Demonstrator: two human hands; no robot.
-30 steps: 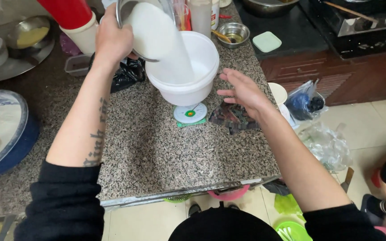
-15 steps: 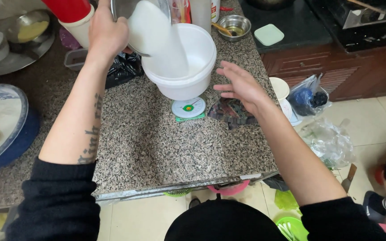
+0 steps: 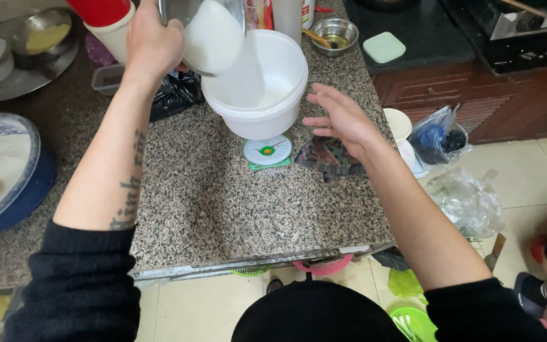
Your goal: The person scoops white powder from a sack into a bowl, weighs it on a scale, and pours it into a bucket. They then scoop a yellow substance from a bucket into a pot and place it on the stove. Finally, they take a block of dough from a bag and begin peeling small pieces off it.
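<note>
Far left on the counter there's a blue-rimmed basin with something white in it and a steel plate holding a small dish of yellow stuff, all well out of your way. Next over, your left hand is wrapped tight around the rim of a metal bowl, gripping it from the left side, and the bowl is tipped so its mouth faces down and to the right. That's the relation that matters here: the white bucket sits just right of and below that hand, its open top directly under the bowl's lip, and a sheet of white powder runs from the bowl into it. There's a pile of the stuff on the bucket's bottom. The bucket stands on a small green kitchen scale, dial facing you, so it's parked right between your two arms. A crumpled black bag lies just left of the bucket, under your left wrist. Your right hand is empty, fingers spread wide, hovering just right of the bucket wall, near but not touching as far as I can tell. Under it lies a dark patterned cloth. Farther back right are a small steel cup and a pale green lid.
</note>
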